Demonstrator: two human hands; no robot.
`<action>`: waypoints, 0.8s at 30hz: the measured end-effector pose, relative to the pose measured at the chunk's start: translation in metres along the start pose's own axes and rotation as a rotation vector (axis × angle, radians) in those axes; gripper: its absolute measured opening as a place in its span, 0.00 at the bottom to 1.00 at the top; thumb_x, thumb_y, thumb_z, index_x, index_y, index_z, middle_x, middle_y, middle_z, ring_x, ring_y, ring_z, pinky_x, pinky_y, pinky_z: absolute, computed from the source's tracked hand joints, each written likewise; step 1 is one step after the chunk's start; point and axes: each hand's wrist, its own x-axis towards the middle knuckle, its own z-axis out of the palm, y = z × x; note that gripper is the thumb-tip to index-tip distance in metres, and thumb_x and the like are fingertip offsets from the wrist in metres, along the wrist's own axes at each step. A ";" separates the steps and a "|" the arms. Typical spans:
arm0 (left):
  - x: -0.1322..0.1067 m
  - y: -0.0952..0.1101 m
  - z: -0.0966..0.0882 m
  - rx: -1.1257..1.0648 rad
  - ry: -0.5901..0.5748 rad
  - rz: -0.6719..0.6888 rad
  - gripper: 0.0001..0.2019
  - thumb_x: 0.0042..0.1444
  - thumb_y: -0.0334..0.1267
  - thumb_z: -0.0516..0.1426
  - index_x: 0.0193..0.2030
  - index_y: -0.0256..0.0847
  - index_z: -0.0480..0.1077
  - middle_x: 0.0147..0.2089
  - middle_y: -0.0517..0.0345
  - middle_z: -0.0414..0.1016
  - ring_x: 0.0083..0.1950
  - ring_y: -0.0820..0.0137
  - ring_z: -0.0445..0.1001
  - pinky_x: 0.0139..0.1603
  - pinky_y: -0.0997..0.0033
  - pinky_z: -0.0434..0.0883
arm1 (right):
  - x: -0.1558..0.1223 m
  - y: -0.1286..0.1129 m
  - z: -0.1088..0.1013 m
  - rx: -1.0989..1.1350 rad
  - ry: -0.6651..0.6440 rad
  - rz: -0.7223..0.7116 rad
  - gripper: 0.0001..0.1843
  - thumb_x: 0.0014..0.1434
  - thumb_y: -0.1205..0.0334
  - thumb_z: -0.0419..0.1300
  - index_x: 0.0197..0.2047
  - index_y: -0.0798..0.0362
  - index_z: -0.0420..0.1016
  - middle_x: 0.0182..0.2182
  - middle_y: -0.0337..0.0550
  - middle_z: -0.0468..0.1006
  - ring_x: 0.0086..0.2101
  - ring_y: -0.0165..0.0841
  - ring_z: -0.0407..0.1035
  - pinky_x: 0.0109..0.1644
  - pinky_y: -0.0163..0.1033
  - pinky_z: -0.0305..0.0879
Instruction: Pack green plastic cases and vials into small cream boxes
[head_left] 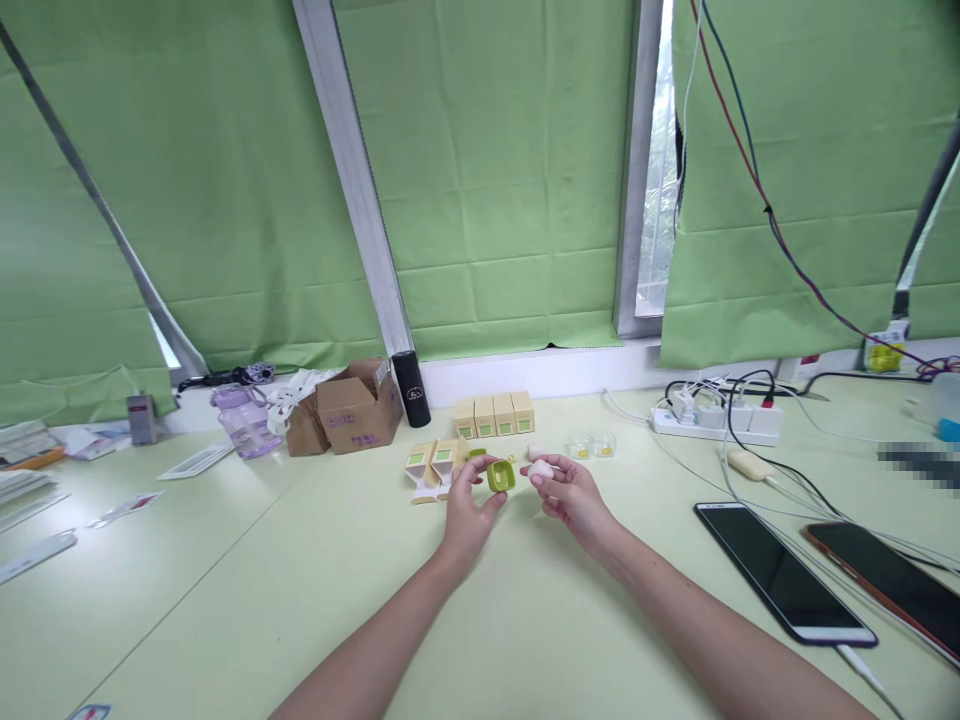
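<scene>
My left hand (469, 505) pinches a small olive-green square case (501, 476), its hollow side facing me. In my right hand (576, 498) is a small white rounded block (539, 469), held between thumb and fingers a little right of the green case. The two pieces are apart. Behind my left hand, another green piece (477, 453) is partly hidden. A white piece (535, 451) lies just beyond my right fingertips. Clear plastic packaging (592, 445) with yellow bits inside sits to the right. Two opened cream boxes (433, 464) stand left of my left hand.
Several closed cream boxes (495, 414) stand in a row at the back. Further left are a black bottle (412, 389), a cardboard box (360, 408) and a purple jug (246, 422). A power strip (716, 420), cables and two phones (784, 570) occupy the right.
</scene>
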 end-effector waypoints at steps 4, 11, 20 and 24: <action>0.000 -0.001 0.001 0.040 0.049 -0.014 0.22 0.48 0.30 0.66 0.52 0.46 0.77 0.54 0.49 0.76 0.57 0.56 0.73 0.57 0.56 0.66 | 0.004 0.004 -0.002 -0.032 0.029 0.048 0.26 0.35 0.53 0.83 0.34 0.54 0.80 0.30 0.44 0.81 0.24 0.28 0.65 0.22 0.34 0.61; -0.001 0.005 0.001 0.070 0.047 -0.011 0.23 0.47 0.27 0.66 0.52 0.47 0.78 0.55 0.49 0.75 0.60 0.54 0.71 0.59 0.55 0.66 | 0.002 0.001 0.002 0.054 -0.044 -0.034 0.27 0.36 0.55 0.81 0.41 0.54 0.85 0.30 0.42 0.79 0.27 0.30 0.68 0.28 0.37 0.67; -0.008 0.017 0.003 0.153 0.042 0.008 0.22 0.51 0.27 0.66 0.53 0.48 0.78 0.57 0.49 0.70 0.63 0.55 0.68 0.67 0.51 0.64 | -0.002 0.000 0.003 -0.235 -0.023 -0.152 0.26 0.45 0.42 0.77 0.37 0.54 0.82 0.34 0.46 0.81 0.31 0.33 0.70 0.28 0.35 0.64; -0.009 0.017 0.003 0.164 0.005 0.051 0.25 0.51 0.25 0.66 0.54 0.51 0.79 0.55 0.51 0.73 0.65 0.54 0.65 0.68 0.49 0.63 | 0.001 0.004 0.002 -0.263 -0.012 -0.176 0.27 0.44 0.41 0.77 0.36 0.55 0.81 0.34 0.48 0.82 0.32 0.35 0.71 0.27 0.35 0.62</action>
